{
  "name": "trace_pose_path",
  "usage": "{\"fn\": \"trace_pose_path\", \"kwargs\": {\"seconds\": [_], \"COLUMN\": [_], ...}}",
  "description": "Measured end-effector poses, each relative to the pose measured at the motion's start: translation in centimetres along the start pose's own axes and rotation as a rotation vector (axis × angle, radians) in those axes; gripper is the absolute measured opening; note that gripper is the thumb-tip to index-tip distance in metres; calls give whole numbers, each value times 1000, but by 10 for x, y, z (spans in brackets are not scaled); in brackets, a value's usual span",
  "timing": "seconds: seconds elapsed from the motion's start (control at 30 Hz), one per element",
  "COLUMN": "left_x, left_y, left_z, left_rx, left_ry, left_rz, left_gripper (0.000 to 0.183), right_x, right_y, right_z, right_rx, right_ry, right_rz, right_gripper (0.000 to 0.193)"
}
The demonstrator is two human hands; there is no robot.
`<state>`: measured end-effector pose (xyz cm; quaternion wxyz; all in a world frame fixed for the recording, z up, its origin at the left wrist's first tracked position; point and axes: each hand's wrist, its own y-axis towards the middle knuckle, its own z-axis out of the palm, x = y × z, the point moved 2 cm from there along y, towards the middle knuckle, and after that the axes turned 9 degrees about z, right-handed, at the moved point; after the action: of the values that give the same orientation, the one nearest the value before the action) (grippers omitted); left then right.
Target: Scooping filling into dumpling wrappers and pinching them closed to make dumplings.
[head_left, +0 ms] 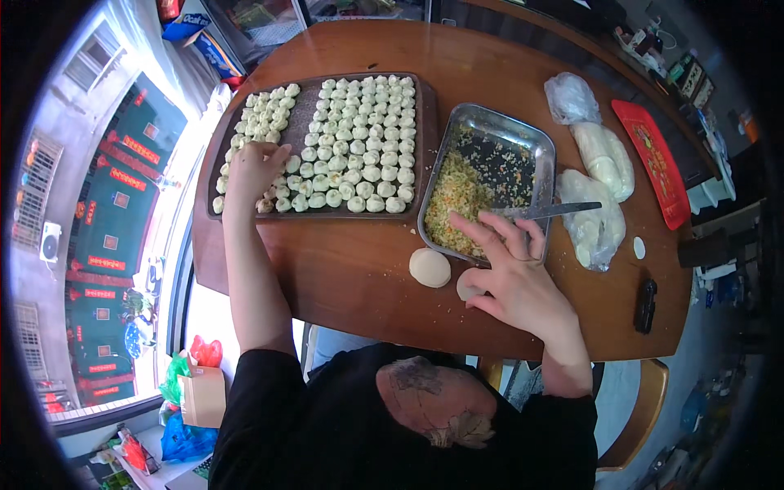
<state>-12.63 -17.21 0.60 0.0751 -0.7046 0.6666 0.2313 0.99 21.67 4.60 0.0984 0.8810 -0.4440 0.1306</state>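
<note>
On the left, my left hand point(258, 168) reaches over a dark tray point(296, 135) filled with rows of small pleated dumplings point(359, 147). Its fingers curl down among the dumplings, and whatever they hold is hidden beneath them. My right hand point(523, 286) pinches a round dough wrapper point(468, 285) between thumb and finger, low over the table, with the other fingers spread above. Just left of it lies a pale round stack of wrappers point(430, 268). Behind the right hand stands a metal pan point(535, 151) with chopped filling point(457, 200) heaped on its left side.
A flat blade-like tool point(563, 209) lies across the pan's right rim. Plastic bags point(592, 220) of pale dough sit to the right, beside a red tray point(656, 163). A small white disc point(639, 247) and a black object point(646, 306) rest near the wooden table's point(367, 269) right edge.
</note>
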Motion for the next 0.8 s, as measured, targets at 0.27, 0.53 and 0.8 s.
{"fn": "trace_pose_path", "kwargs": {"seconds": [0.27, 0.53, 0.8], "left_x": [12, -16, -64], "left_y": [6, 2, -16], "left_z": [5, -7, -5], "left_rx": [-167, -698, -980], "left_ry": [-1, -107, -347], "left_rz": [76, 166, 527], "left_gripper": [31, 24, 31], "right_x": [-6, 1, -2], "right_y": [2, 2, 3], "right_z": [3, 6, -11], "right_rx": [78, 45, -75], "right_ry": [11, -99, 54], "right_rz": [34, -35, -52], "right_gripper": [16, 14, 10]}}
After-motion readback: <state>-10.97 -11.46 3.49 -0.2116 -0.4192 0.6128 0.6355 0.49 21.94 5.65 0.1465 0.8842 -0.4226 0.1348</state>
